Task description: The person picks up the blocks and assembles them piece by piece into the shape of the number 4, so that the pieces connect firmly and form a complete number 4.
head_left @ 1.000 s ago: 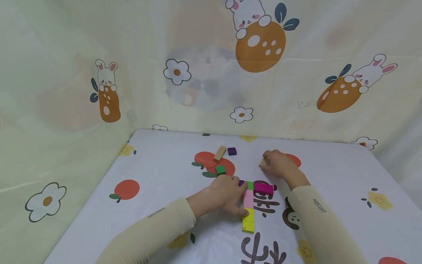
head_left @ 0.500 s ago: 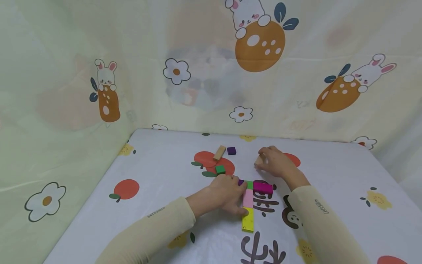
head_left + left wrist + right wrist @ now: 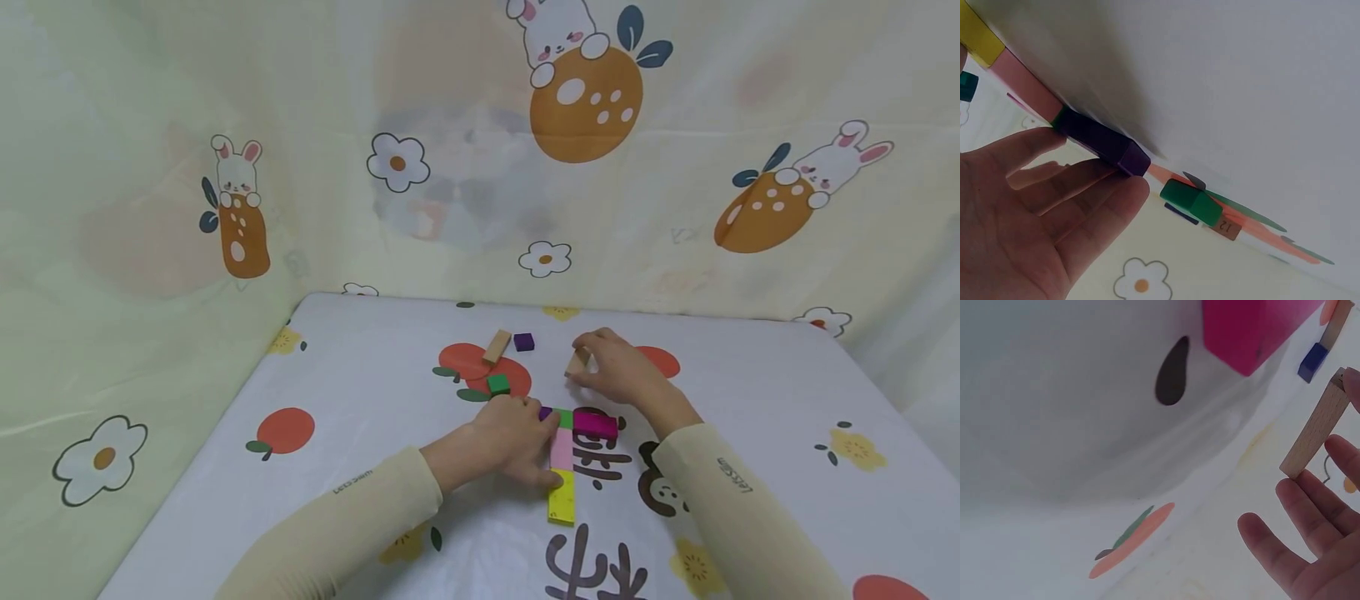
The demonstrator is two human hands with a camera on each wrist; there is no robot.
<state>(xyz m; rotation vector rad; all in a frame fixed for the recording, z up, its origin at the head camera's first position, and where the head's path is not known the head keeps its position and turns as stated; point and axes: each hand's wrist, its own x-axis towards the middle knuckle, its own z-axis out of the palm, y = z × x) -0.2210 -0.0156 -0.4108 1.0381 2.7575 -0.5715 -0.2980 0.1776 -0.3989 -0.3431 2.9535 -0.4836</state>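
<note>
My right hand (image 3: 621, 369) pinches a plain wooden block (image 3: 1316, 430) between thumb and fingers, just above or at the table behind the coloured blocks. My left hand (image 3: 512, 442) rests beside a T-shaped layout, its fairly straight fingers touching the purple block (image 3: 1100, 137) and its thumb by the yellow block (image 3: 561, 498). In that layout a pink block (image 3: 561, 450) joins the yellow one to a small green block (image 3: 566, 419). A magenta block (image 3: 596, 425) extends right from the green one. The left hand partly hides the purple block in the head view.
A loose green block (image 3: 498, 383) lies beyond the left hand. Farther back lie another wooden block (image 3: 497, 347) and a small purple block (image 3: 523, 342). The table is covered by a printed white cloth (image 3: 360, 350); a patterned curtain (image 3: 465, 225) hangs behind it.
My right hand has moved left with the wooden block, closer to the coloured layout. The left hand stays in place beside the blocks.
</note>
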